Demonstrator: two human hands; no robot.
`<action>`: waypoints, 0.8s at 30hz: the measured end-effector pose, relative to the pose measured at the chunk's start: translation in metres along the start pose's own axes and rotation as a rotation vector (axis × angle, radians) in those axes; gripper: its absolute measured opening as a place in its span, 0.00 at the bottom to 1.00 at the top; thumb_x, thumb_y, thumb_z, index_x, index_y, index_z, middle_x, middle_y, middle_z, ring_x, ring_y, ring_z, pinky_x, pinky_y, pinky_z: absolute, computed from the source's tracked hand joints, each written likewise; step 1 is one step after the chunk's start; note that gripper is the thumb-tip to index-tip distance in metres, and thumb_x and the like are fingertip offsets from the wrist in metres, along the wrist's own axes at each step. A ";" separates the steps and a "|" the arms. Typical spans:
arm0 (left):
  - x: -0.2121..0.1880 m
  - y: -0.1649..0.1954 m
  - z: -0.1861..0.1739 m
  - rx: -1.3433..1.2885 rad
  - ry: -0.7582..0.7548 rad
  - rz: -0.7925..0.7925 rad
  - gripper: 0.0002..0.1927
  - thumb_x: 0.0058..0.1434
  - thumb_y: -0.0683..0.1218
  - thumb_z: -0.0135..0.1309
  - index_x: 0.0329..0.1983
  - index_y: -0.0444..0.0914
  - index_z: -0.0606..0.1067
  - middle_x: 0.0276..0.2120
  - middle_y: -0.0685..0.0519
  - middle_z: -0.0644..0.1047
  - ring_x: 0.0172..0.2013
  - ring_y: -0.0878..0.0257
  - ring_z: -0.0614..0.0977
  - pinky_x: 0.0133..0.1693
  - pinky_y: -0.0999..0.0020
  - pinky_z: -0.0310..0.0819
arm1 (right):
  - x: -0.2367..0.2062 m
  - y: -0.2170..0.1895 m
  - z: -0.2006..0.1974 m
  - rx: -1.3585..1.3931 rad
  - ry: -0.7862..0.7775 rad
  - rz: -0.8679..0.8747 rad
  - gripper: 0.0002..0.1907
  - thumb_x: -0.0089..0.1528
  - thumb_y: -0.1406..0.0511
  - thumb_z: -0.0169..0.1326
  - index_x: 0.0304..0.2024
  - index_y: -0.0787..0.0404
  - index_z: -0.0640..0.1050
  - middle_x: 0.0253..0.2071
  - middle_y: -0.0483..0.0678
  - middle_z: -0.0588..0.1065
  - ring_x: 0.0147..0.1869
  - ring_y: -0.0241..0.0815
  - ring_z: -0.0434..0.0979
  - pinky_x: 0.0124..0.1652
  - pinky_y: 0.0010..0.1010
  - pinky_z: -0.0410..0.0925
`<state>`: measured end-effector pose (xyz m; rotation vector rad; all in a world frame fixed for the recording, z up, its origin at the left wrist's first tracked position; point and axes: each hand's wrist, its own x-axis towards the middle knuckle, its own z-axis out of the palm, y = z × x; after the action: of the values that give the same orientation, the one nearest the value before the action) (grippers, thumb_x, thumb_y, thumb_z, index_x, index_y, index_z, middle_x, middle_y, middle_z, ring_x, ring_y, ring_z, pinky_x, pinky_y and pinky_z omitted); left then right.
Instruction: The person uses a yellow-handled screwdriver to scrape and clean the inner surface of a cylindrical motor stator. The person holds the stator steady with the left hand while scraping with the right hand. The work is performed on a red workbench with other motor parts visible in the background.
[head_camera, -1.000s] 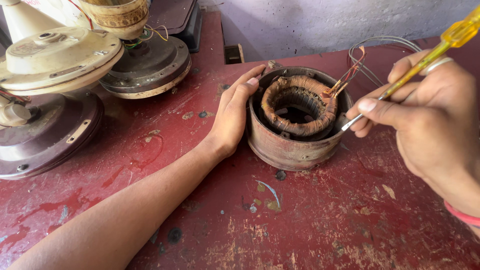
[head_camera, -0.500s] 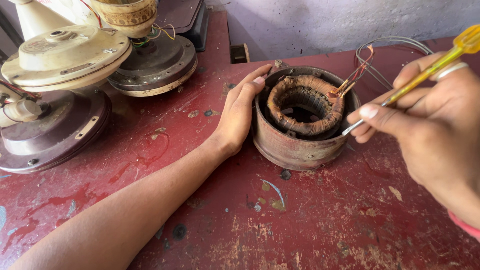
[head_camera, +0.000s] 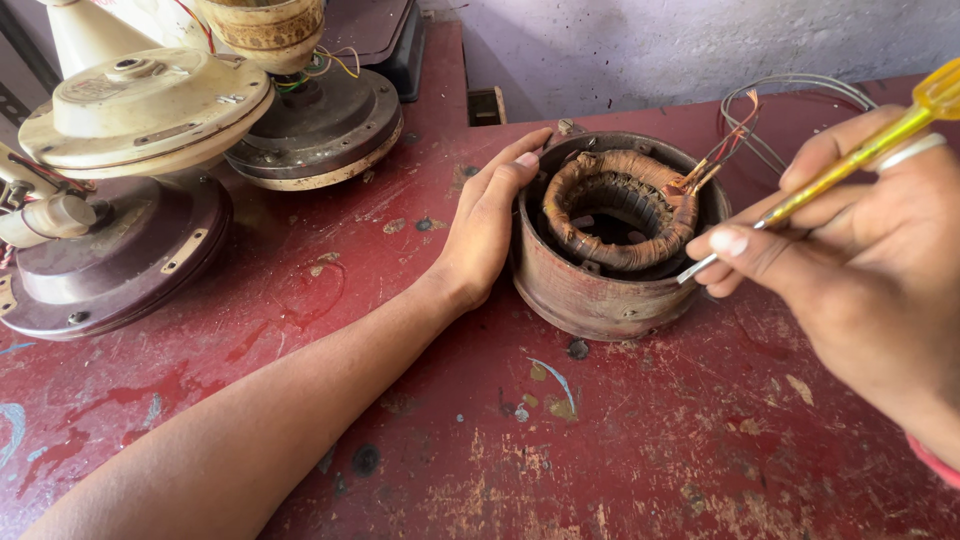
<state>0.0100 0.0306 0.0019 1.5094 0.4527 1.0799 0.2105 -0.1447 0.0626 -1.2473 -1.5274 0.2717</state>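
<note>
- Far left on the worn red table (head_camera: 420, 470) I count three fan motor housings: a cream one (head_camera: 140, 110) stacked on a dark maroon one (head_camera: 110, 260), and a grey-brown one (head_camera: 315, 125) just to their right, with a tan wound part (head_camera: 265, 25) resting on top of it.
- The left hand (head_camera: 490, 220) lies flat-fingered against the left wall of the round rusty motor shell (head_camera: 600, 290), bracing it, not clenched; if the palm slackens, I judge the shell could skid across the paint.
- One copper winding ring (head_camera: 615, 205) sits inside that shell, mid-table, slightly to the right.
- One bundle of thin leads (head_camera: 725, 150) rises from the ring's right edge; a slip of the tool could nick their insulation or scrape the winding.
- The right hand (head_camera: 860, 250) pinches one yellow-handled screwdriver (head_camera: 850, 165) between thumb and fingers, its tip at the shell's right rim. Too hard a pry could send the blade toward the bracing fingers.
- One loop of grey cable (head_camera: 800, 85) lies far right, behind.
</note>
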 end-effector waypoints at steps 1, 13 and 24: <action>0.000 0.000 0.000 0.000 0.001 -0.005 0.30 0.69 0.52 0.40 0.70 0.32 0.67 0.64 0.41 0.74 0.65 0.55 0.73 0.67 0.64 0.59 | 0.001 0.002 -0.001 0.002 -0.006 -0.013 0.16 0.64 0.79 0.52 0.46 0.69 0.59 0.33 0.69 0.78 0.32 0.51 0.84 0.33 0.34 0.78; 0.000 0.000 0.001 -0.008 -0.005 -0.004 0.29 0.70 0.52 0.40 0.69 0.32 0.67 0.64 0.41 0.74 0.64 0.55 0.73 0.67 0.64 0.60 | -0.002 0.007 -0.004 -0.086 -0.009 -0.043 0.10 0.64 0.78 0.54 0.42 0.72 0.65 0.32 0.65 0.79 0.31 0.47 0.84 0.34 0.32 0.78; 0.000 0.002 0.001 -0.003 -0.004 -0.022 0.30 0.69 0.52 0.39 0.69 0.32 0.66 0.64 0.41 0.73 0.65 0.55 0.72 0.67 0.64 0.59 | -0.004 -0.003 0.002 0.056 0.012 -0.101 0.17 0.64 0.78 0.54 0.46 0.69 0.59 0.31 0.63 0.78 0.34 0.45 0.84 0.36 0.30 0.79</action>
<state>0.0098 0.0292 0.0040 1.5007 0.4639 1.0599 0.2069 -0.1478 0.0616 -1.1224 -1.5574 0.2391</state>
